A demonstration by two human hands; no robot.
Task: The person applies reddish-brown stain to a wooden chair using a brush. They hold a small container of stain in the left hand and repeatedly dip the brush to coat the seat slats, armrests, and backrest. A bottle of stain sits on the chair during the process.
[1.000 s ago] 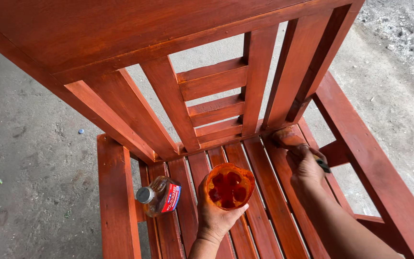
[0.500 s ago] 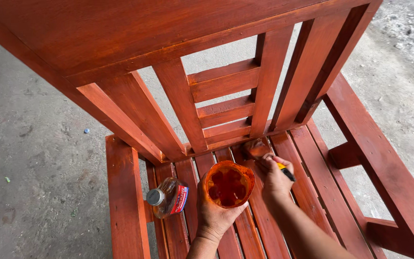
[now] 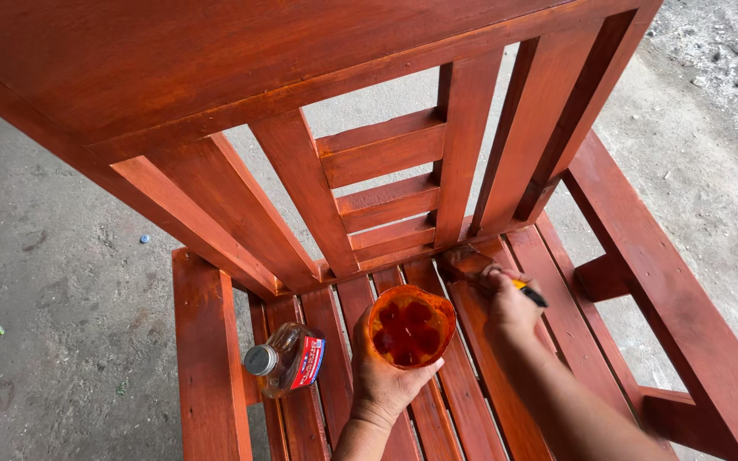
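My left hand (image 3: 383,378) grips a cut-off plastic cup (image 3: 409,325) holding red-orange stain, just above the slats of a red-stained wooden bench (image 3: 215,358). My right hand (image 3: 510,305) holds a paintbrush (image 3: 470,263) with a dark and yellow handle. Its bristles press on the slats where the seat meets the slanted backrest bars (image 3: 459,162). A small clear bottle (image 3: 284,358) with a grey cap and red label lies on its side on the slats, left of the cup.
The bench's broad top rail (image 3: 215,68) fills the upper view, close to the camera. An armrest beam (image 3: 668,282) runs along the right. Grey concrete floor (image 3: 53,299) lies all around, with gravel and debris (image 3: 728,60) at the upper right.
My right hand and the brush have moved left along the slats, from the right corner toward the middle of the backrest joint. The view has drifted slightly; cup and bottle stay put.
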